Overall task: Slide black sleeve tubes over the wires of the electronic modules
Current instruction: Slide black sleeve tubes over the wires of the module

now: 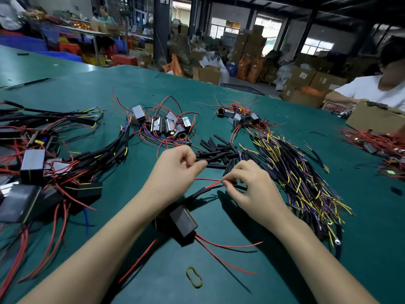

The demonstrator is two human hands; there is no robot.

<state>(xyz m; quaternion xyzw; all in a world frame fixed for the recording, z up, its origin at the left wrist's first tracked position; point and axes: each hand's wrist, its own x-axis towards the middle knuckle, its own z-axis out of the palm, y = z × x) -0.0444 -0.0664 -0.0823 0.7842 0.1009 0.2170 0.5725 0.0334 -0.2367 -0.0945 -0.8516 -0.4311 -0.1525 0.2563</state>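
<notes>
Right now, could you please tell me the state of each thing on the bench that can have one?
Left hand: pinching a loose black sleeve tube.
Right hand: pinching the ends of the red wires.
Black module: tilted between the forearms, one sleeve already on its wires.
Sleeve pile: loose, unused.
Rubber band: lying flat, loose.
Cardboard box: open, another person reaching in.

green table [219, 288], modules [166, 125], sleeve tubes [219, 151]
</notes>
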